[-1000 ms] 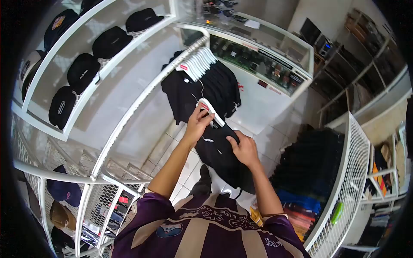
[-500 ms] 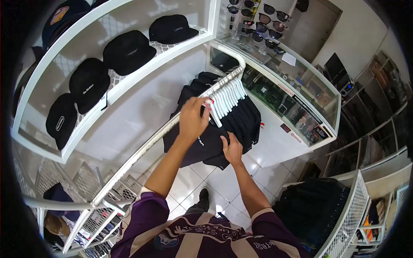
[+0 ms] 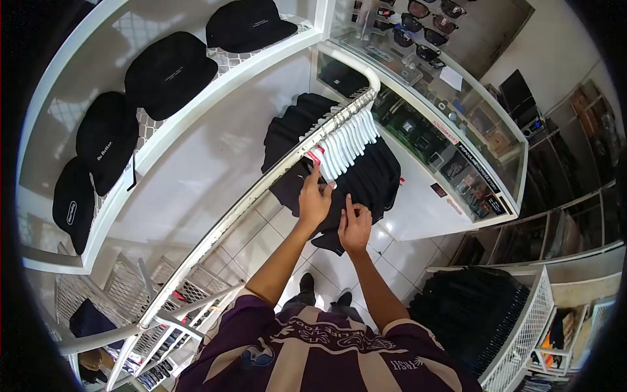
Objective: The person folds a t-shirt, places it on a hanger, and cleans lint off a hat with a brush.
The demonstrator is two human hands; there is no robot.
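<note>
Black T-shirts [image 3: 372, 173] hang in a tight row on white hangers [image 3: 346, 144] along a white rail. My left hand [image 3: 315, 201] is at the front shirt, its index finger stretched up to a red tag [image 3: 316, 155] by the hanger's neck. Its thumb is at the hanger's lower end. Lower down, my right hand [image 3: 355, 227] rests against the front of the same shirt, fingers apart and index finger extended. Neither hand visibly grips anything.
Black caps [image 3: 171, 75] sit on a white mesh shelf at the upper left. A glass display case [image 3: 450, 147] with sunglasses [image 3: 418, 26] above it stands behind the rail [image 3: 222, 225]. More dark garments [image 3: 467, 313] hang at the lower right; wire racks [image 3: 130, 287] are at the lower left.
My left hand has come off the top of the rail and down to the front shirt and hanger. The right hand's fingers have loosened from the shirt. The view has shifted slightly.
</note>
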